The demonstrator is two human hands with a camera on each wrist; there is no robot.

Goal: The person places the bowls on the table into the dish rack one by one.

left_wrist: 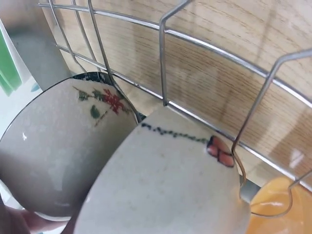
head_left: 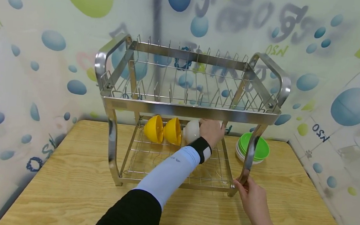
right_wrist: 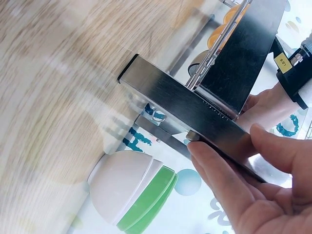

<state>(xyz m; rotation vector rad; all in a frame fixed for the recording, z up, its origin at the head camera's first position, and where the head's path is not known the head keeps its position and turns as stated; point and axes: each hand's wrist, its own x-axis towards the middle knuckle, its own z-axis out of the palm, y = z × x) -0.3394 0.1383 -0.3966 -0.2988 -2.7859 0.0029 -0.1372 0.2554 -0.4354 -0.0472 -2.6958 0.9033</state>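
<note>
A two-tier metal dish rack [head_left: 186,110] stands on the wooden table. My left hand [head_left: 212,131] reaches into its lower tier at the right end and holds a white bowl with a red flower pattern [left_wrist: 63,146]; a little of the fingers [left_wrist: 34,220] shows at its lower edge. Right beside it, a second white bowl [left_wrist: 165,180] with a red motif leans among the wires. Two yellow bowls [head_left: 154,128] stand on edge in a row to the left. My right hand [head_left: 254,201] grips the rack's front right leg low down, thumb and fingers on either side of the metal.
Just right of the rack, green bowls [head_left: 255,146] sit stacked on white bowls [right_wrist: 119,183]. The upper tier has upright wire dividers [head_left: 186,95]. A patterned sheet [head_left: 327,86] hangs behind and along the sides of the table [head_left: 73,189].
</note>
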